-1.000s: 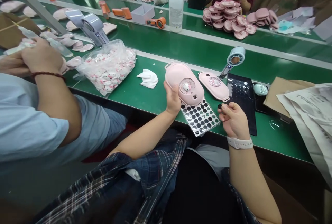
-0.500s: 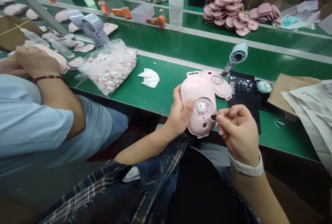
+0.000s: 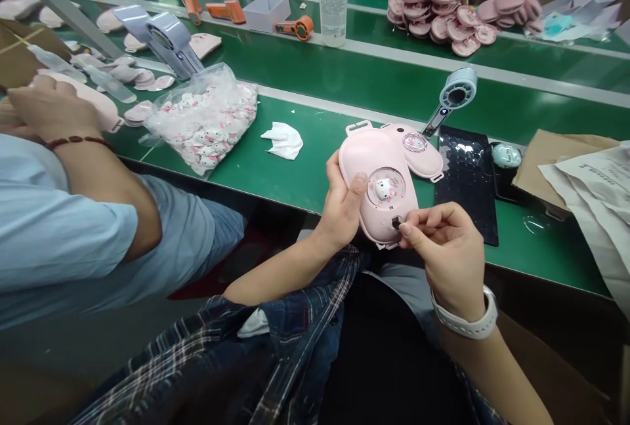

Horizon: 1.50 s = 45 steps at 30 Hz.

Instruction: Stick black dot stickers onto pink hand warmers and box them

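My left hand point(image 3: 343, 205) is closed around the left side of a pink rounded plastic casing point(image 3: 367, 156), thumb on its front. A small white cat-face ornament point(image 3: 383, 189) sits in the round recess of the casing. My right hand point(image 3: 438, 241) pinches a small black oval piece point(image 3: 396, 222) between thumb and forefinger, at the little square opening near the casing's lower end. The fingertips partly hide that opening. Behind the casing, a second pink casing point(image 3: 428, 161) with a round badge lies on the green table point(image 3: 315, 179).
A black sheet point(image 3: 467, 202) lies to the right, beside a blue handheld fan point(image 3: 455, 94) and cardboard point(image 3: 556, 162). Left are a white tissue point(image 3: 284, 141) and a bag of cat-face ornaments point(image 3: 207, 120). A co-worker's arm point(image 3: 93, 176) is at the far left.
My right hand has moved left with the black oval piece, from beside the casing's edge onto its lower opening. The casing has tilted slightly in my left hand.
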Motion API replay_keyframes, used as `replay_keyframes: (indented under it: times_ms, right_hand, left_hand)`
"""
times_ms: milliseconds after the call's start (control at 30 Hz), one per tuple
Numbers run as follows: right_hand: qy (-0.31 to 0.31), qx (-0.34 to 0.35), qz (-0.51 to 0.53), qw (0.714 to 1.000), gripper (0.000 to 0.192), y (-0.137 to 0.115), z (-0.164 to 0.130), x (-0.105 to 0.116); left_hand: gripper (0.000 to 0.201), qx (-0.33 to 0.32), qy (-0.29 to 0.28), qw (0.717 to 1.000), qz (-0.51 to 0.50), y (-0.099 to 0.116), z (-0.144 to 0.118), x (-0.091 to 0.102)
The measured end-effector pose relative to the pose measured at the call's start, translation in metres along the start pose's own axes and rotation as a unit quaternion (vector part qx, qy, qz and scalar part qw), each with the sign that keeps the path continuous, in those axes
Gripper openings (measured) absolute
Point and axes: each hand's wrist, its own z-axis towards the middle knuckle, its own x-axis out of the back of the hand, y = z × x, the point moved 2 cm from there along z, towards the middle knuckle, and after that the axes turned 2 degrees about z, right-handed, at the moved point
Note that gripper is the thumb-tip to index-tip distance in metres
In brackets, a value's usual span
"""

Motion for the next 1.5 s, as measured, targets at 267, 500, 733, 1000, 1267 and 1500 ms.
replay_keyframes:
  times_ms: [267, 500, 733, 1000, 1267, 1500]
  right_hand:
    - [0.002, 0.016, -0.018, 1.0, 0.042, 0.001, -0.001, -0.002]
    - [0.02, 0.048, -0.082, 0.995, 0.037, 0.003, -0.004, -0.004]
    - [0.046, 0.07, -0.151, 0.985, 0.032, 0.004, -0.005, -0.005]
    - [0.064, 0.094, -0.227, 0.967, 0.026, 0.005, -0.005, -0.004]
    - [0.044, 0.053, -0.222, 0.973, 0.031, 0.013, 0.001, 0.006]
    - [0.061, 0.022, -0.098, 0.993, 0.034, 0.025, 0.007, 0.035]
  left_hand:
    - [0.059, -0.008, 0.0, 1.0, 0.008, 0.004, -0.001, 0.002]
    - [0.056, -0.029, -0.011, 0.999, 0.025, 0.006, -0.002, 0.0]
    - [0.057, -0.033, -0.009, 0.999, 0.021, 0.008, -0.001, -0.002]
    - [0.056, -0.025, -0.007, 1.0, 0.001, 0.008, -0.003, -0.003]
    - [0.056, -0.013, -0.019, 1.0, 0.006, 0.004, -0.004, -0.001]
    - [0.052, 0.019, -0.024, 0.997, -0.074, -0.003, -0.002, -0.002]
